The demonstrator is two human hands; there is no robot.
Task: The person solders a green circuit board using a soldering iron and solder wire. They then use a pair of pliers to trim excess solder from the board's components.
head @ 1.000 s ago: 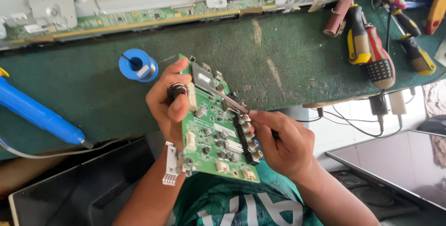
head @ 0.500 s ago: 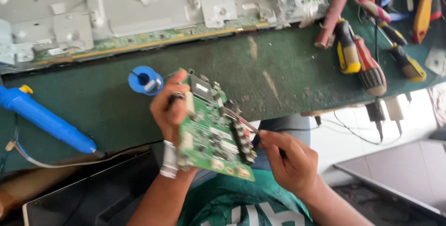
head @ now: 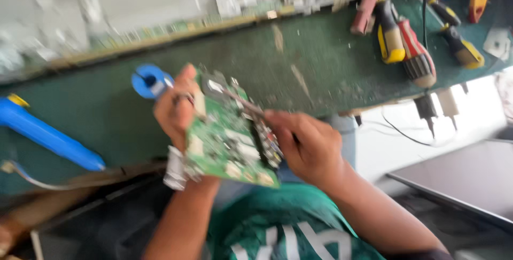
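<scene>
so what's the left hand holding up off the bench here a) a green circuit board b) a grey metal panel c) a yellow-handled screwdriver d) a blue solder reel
a: the left hand grips the green circuit board by its edge, held above the green bench, while the blue solder reel lies on the bench behind it and the right hand works a thin metal tool on the board.
</scene>
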